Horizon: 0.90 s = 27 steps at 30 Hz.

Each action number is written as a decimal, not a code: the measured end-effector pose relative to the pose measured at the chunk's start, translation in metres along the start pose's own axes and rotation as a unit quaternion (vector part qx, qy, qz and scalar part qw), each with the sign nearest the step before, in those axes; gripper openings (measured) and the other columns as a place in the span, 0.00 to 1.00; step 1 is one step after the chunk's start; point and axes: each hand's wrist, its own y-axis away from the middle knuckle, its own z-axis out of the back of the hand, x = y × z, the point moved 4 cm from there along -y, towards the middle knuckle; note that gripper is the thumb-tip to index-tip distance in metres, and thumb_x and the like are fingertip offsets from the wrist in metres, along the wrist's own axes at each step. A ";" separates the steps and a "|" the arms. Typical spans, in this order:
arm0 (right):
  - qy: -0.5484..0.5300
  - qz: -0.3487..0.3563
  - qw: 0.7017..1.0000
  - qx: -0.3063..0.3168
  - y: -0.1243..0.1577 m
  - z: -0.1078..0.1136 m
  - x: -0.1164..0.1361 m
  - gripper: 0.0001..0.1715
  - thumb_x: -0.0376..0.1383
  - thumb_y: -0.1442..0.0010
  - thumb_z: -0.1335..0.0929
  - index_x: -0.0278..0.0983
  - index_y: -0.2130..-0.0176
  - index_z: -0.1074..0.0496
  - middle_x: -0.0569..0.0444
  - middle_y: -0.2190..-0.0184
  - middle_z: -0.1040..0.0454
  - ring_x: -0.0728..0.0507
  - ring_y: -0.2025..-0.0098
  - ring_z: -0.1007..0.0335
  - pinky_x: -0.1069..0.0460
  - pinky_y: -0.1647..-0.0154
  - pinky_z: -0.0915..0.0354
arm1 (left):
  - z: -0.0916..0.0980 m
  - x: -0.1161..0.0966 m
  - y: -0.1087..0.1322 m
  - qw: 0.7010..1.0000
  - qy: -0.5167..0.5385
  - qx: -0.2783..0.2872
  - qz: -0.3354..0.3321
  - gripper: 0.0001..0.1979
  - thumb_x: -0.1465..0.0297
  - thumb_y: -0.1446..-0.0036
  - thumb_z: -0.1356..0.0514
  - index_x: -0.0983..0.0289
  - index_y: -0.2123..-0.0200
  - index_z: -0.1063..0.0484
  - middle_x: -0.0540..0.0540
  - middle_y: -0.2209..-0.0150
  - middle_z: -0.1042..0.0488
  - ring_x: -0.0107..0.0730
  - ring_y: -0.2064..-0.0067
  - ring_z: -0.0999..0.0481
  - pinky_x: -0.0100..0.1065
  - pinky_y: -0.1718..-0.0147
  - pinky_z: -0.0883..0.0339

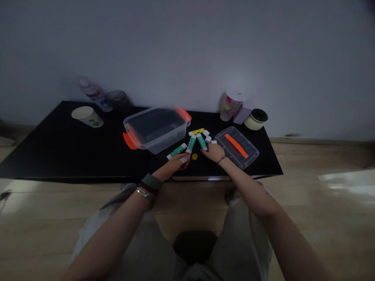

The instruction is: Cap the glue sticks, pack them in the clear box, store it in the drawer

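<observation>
My left hand (pixel 178 162) is closed around a white-ended stick, apparently a glue stick (pixel 183 159), mostly hidden by the fingers. Just beyond it lie two green-and-white glue sticks, one slanted (pixel 177 151) and one more upright in view (pixel 191 144). The fingers of my right hand (pixel 214 152) close on the near end of another green glue stick (pixel 201 141). A yellow glue stick (pixel 197 132) lies behind these. Small white caps (pixel 208 139) rest beside my right hand, and a round yellow cap (pixel 195 157) sits between both hands.
A clear plastic box (pixel 166 141) with orange latches stands open on the black table (pixel 117 160). Its lid (pixel 249 151) with an orange handle lies right. Behind are a paper cup (pixel 92 118), a spray can (pixel 99 97), a dark jar (pixel 119 101), a patterned cup (pixel 230 105) and a cream pot (pixel 255 121).
</observation>
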 end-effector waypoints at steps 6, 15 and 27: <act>-0.076 0.001 0.997 -0.018 0.010 0.008 -0.003 0.21 0.49 0.32 0.37 0.34 0.59 0.27 0.39 0.59 0.22 0.36 0.55 0.24 0.50 0.59 0.38 | -0.009 0.004 0.002 1.000 -0.016 -0.017 0.004 0.16 0.56 0.47 0.34 0.64 0.65 0.27 0.51 0.70 0.26 0.25 0.73 0.29 0.27 0.74 0.42; -0.218 0.274 0.936 0.041 0.068 0.003 0.032 0.21 0.49 0.30 0.39 0.36 0.59 0.27 0.52 0.68 0.25 0.47 0.68 0.30 0.53 0.67 0.42 | -0.023 -0.009 0.011 0.989 0.110 -0.040 -0.088 0.22 0.52 0.48 0.33 0.62 0.59 0.28 0.57 0.59 0.21 0.40 0.54 0.23 0.38 0.57 0.30; 0.138 0.135 0.976 -0.098 0.009 0.013 -0.025 0.22 0.30 0.32 0.42 0.31 0.43 0.31 0.38 0.46 0.28 0.36 0.43 0.38 0.46 0.48 0.41 | -0.017 0.004 0.025 0.995 0.007 -0.047 -0.083 0.26 0.49 0.53 0.31 0.64 0.62 0.30 0.51 0.69 0.25 0.35 0.64 0.22 0.38 0.61 0.29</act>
